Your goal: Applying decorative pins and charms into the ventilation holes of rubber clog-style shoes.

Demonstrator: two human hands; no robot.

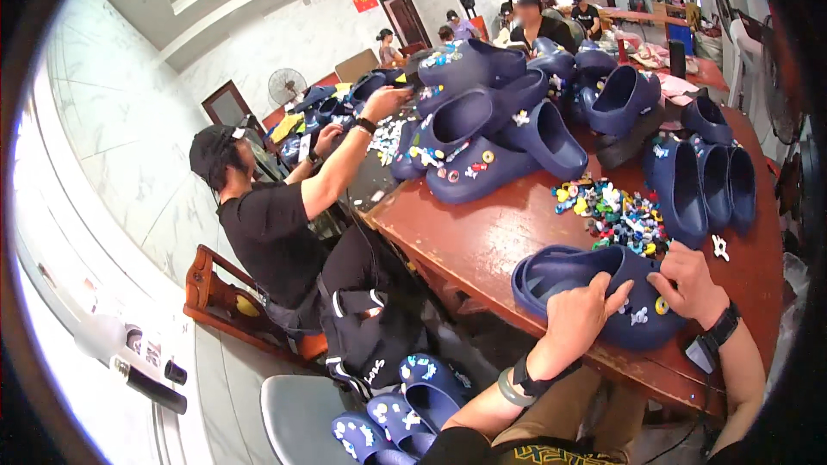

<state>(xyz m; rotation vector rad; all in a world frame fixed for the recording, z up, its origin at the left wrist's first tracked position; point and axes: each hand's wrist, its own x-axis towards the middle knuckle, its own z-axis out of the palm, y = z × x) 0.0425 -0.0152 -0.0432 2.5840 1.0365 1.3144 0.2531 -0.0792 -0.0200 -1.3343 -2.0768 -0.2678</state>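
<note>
**Clog held at table edge, charm pinched at its toe**

Both hands brace one navy clog (594,293) at the near edge of the red-brown wooden table (482,237). Left hand (579,314) lies closed over the upper, apparently steadying it; right hand (689,280) pinches at a small charm on the toe. Loose coloured charms (613,211) lie heaped just beyond, within reach. Finished clogs (482,133) are piled farther back. Marble-walled workroom; a seated co-worker (276,224) reaches into the pile.

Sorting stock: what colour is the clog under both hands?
Dark navy blue clog, clearest in the head view.
</note>
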